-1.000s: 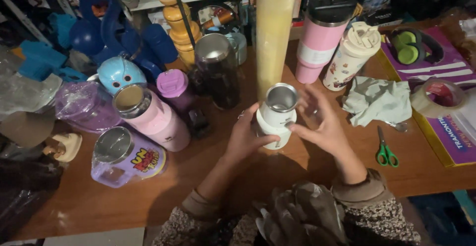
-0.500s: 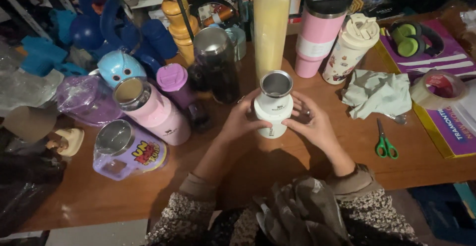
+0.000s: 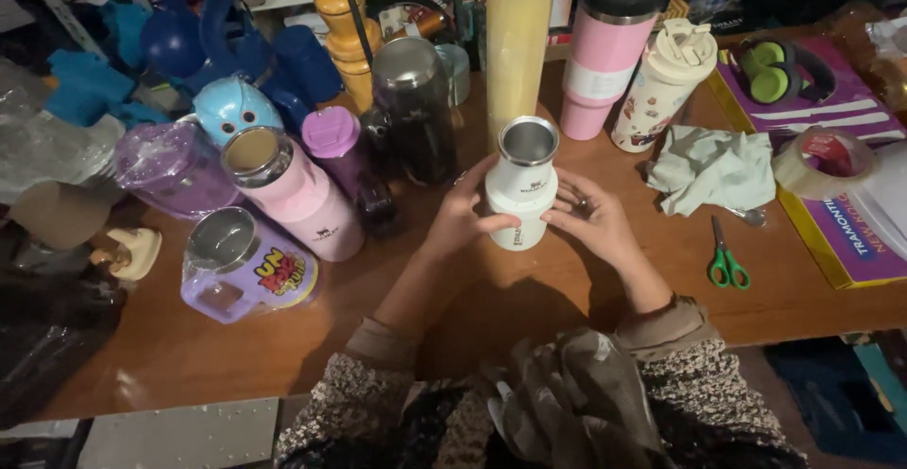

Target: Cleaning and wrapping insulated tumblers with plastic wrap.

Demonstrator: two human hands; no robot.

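Bottle: small white cylindrical metal bottle [image 3: 521, 190], steel-lined open mouth, upright on brown wooden table [image 3: 283, 356].
Left hand [image 3: 461, 219]: wrapped around bottle's side.
Right hand [image 3: 590, 223]: fingers curled against its other side.

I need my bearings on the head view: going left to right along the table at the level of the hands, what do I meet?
Purple mug → pink bottle → left hand → white bottle → right hand → green scissors → purple box.
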